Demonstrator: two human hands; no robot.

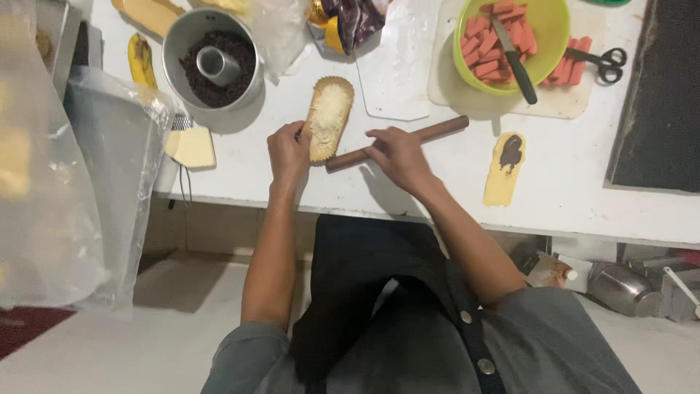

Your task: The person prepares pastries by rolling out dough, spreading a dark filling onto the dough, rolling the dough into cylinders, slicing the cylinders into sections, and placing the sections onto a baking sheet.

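Dough piece (329, 119) at upper centre of frame, near the table (292, 182) edge. Left hand (287, 152) fingers curled on its lower edge; right hand (397, 155) fingers flat, together on rolling pin (397, 143). Risk: pin rolls off, thin dough tears

Worktop (598, 197): white; rolling pin (430, 133): reddish brown; oval pastry piece (329, 117): pale yellow centre, golden-tan crimped edge; flat dough piece (503, 171): pale yellow with a dark brown smear, probably chocolate; bowl (550, 29): lime green, filled with pinkish-red sausage pieces (485, 47); knife (515, 62): black handle; scissors (601, 60): black; round tin (175, 44): grey metal, dark brown granules inside; banana (140, 60): yellow with dark spots; apron (372, 292): black.
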